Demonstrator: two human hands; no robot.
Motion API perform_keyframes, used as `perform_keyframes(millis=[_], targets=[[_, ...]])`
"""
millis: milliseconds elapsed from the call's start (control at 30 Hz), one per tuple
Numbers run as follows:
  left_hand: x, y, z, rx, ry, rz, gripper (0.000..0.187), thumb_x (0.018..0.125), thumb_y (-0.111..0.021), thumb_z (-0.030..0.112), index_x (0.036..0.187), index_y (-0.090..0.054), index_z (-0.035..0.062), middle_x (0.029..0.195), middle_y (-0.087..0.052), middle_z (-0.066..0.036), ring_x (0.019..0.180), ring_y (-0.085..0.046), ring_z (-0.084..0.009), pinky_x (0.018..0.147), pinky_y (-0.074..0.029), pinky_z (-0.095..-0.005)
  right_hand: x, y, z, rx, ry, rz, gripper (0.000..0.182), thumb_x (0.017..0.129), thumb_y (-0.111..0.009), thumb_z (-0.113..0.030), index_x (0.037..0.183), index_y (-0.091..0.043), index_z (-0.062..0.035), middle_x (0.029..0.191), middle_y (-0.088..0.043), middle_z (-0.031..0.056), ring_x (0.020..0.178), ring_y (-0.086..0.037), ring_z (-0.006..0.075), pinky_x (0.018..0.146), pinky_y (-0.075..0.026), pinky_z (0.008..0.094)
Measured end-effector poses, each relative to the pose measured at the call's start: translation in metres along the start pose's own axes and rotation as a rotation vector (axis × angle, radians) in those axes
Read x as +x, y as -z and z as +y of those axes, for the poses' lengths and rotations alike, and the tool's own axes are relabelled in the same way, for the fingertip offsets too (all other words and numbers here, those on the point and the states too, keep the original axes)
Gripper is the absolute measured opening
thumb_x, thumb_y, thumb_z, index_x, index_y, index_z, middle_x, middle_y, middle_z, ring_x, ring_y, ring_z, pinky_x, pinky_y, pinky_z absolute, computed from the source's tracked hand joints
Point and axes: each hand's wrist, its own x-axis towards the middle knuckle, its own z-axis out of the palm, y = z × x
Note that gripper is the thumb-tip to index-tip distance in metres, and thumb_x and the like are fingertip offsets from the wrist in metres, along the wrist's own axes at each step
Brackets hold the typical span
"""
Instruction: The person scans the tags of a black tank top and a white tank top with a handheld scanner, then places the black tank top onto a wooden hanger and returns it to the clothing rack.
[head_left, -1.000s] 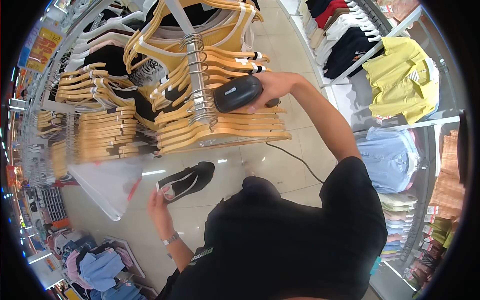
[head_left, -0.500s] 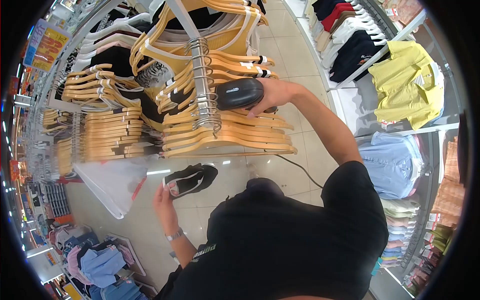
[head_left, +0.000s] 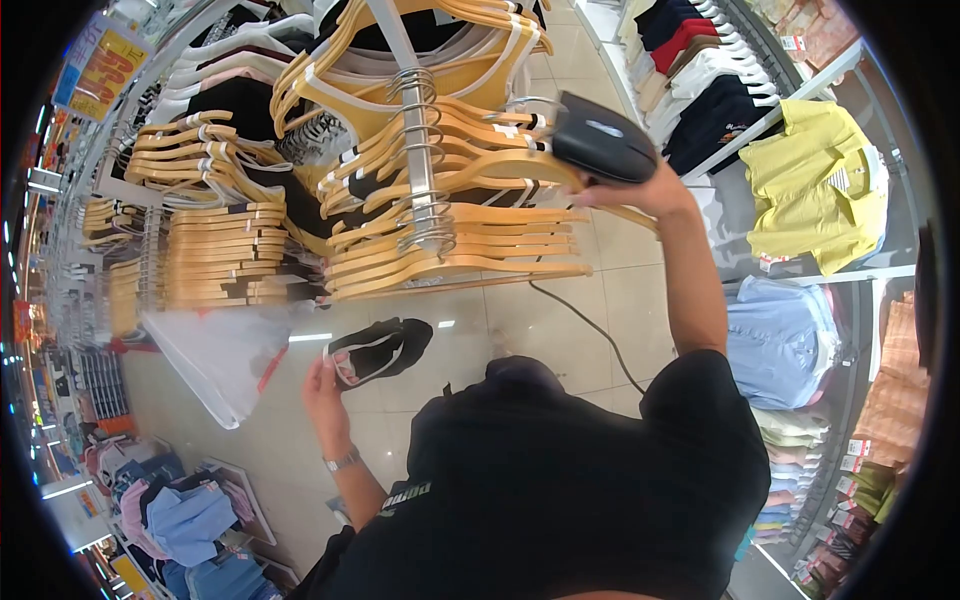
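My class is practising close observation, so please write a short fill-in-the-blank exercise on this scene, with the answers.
The handheld device is in the person's ____ hand.
The left hand holds a ____ item with white edging.
The pale hangers on the central rail are made of ____.
The displayed shirt closest to the light blue shirt is ____.

Missing words: right; black; wood; yellow

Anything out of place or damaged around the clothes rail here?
One wooden hanger looks askew: it slants at the right hand, its hook seemingly off the rail, unlike the lined-up hangers. I see no spill or damage.
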Motion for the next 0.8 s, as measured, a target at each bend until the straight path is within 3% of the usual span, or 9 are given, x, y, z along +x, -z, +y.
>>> perform_keyframes(millis=[67,100,200,300,333,400,500,667,800], targets=[[0.004,0.002,-0.001,-0.01,0.011,0.004,0.031,0.101,-0.059,0.02,0.12,-0.061,-0.0039,0.102,-0.069,-0.01,0.075,-0.059,-0.0117,0.064,-0.054,-0.0285,-0.021,0.024,-0.001,-0.234,0.052,0.016,0.059,0.066,-0.088,0.003,0.118,-0.06,-0.0012,0.089,-0.066,0.0025,0.081,-0.062,0.0111,0.079,-0.054,0.0296],[0.005,0.001,0.0,0.009,0.015,0.011,0.031,0.1,-0.059,0.02,0.119,-0.062,-0.0035,0.1,-0.069,-0.01,0.075,-0.059,-0.0118,0.063,-0.054,-0.0286,-0.035,0.023,-0.008,-0.148,0.016,0.156,0.064,0.064,-0.09,0.001,0.12,-0.06,-0.0008,0.088,-0.067,0.0018,0.08,-0.061,0.0097,0.077,-0.054,0.0285],[0.009,0.001,0.005,0.054,0.025,0.024,0.03,0.1,-0.061,0.022,0.117,-0.063,-0.0028,0.095,-0.066,-0.007,0.075,-0.058,-0.0119,0.06,-0.055,-0.0287,-0.077,0.043,-0.003,0.013,0.294,0.31,0.072,0.059,-0.091,0.002,0.123,-0.057,0.0043,0.091,-0.065,0.0038,0.08,-0.062,0.0109,0.074,-0.055,0.03],[0.015,0.004,0.005,0.067,0.017,0.023,0.03,0.099,-0.062,0.023,0.115,-0.064,-0.0026,0.087,-0.061,-0.004,0.076,-0.058,-0.0115,0.06,-0.055,-0.0287,-0.124,0.064,0.0,0.079,0.343,0.222,0.047,0.063,-0.083,0.005,0.1,-0.055,0.0015,0.086,-0.062,0.0135,0.071,-0.063,0.0217,0.062,-0.053,0.0343],[0.018,0.004,0.006,0.067,0.009,-0.004,0.03,0.099,-0.063,0.023,0.114,-0.065,-0.0027,0.086,-0.061,-0.004,0.075,-0.057,-0.0115,0.06,-0.055,-0.0286,-0.134,0.066,-0.001,0.102,0.362,0.209,0.041,0.063,-0.08,0.006,0.089,-0.05,-0.0041,0.083,-0.06,0.0167,0.07,-0.063,0.0261,0.059,-0.052,0.0369],[0.022,0.005,0.006,0.068,-0.009,-0.055,0.029,0.099,-0.063,0.022,0.113,-0.066,-0.0028,0.085,-0.061,-0.003,0.073,-0.057,-0.0115,0.061,-0.055,-0.0284,-0.153,0.068,-0.004,0.099,0.346,0.214,0.039,0.063,-0.079,0.006,0.085,-0.049,-0.0048,0.081,-0.059,0.0167,0.069,-0.063,0.0262,0.059,-0.051,0.038],[0.023,0.004,0.012,0.038,-0.016,-0.087,0.029,0.098,-0.064,0.02,0.113,-0.066,-0.005,0.087,-0.064,-0.004,0.073,-0.059,-0.0114,0.062,-0.054,-0.028,-0.186,0.059,-0.004,0.07,0.242,0.393,0.039,0.063,-0.078,0.005,0.087,-0.049,-0.0055,0.079,-0.059,0.0165,0.068,-0.062,0.0273,0.059,-0.051,0.0372],[0.024,0.024,0.008,0.035,-0.069,-0.127,0.03,0.097,-0.066,0.019,0.113,-0.067,-0.0064,0.095,-0.068,-0.005,0.081,-0.061,-0.0096,0.072,-0.052,-0.0255,-0.233,0.022,-0.029,-0.032,0.381,0.533,0.038,0.062,-0.074,0.002,0.089,-0.05,-0.0088,0.076,-0.056,0.0123,0.065,-0.058,0.0249,0.055,-0.046,0.0351],[0.025,0.043,0.005,0.08,-0.08,-0.157,0.031,0.097,-0.066,0.019,0.113,-0.068,-0.0069,0.099,-0.069,-0.005,0.089,-0.061,-0.009,0.085,-0.047,-0.024,-0.268,0.012,-0.028,0.097,0.416,0.534,0.039,0.066,-0.075,0.002,0.094,-0.051,-0.0089,0.079,-0.056,0.0107,0.067,-0.057,0.0233,0.062,-0.045,0.0342]])
